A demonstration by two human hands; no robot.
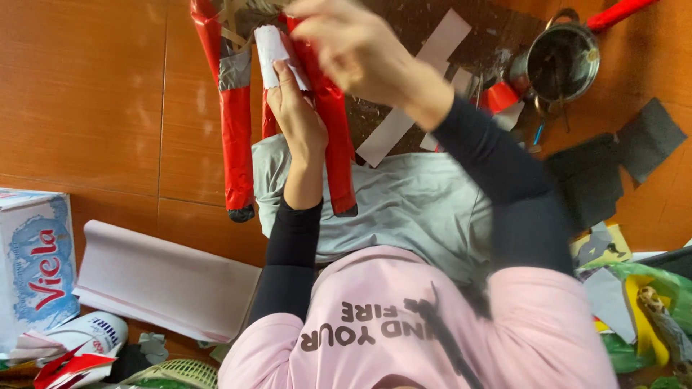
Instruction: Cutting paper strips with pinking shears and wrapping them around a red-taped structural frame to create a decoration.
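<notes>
The left hand (295, 119) pinches a white paper strip (272, 50) against a red-taped frame (238, 122), whose legs flank the fingers with bare floor to their left. The right hand (360, 47), blurred and cut by the top edge, seems curled on the frame. Beyond the fingers, a steel pot (562, 61) sits near dark fabric scraps (620, 166).

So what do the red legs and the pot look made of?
Red legs: seemingly sticks wrapped in glossy red tape or plastic, wrinkled and shiny, with a grey band; the core is hidden. Pot: shiny metal, probably steel, with a reflective rim and a red handle, likely plastic.
</notes>
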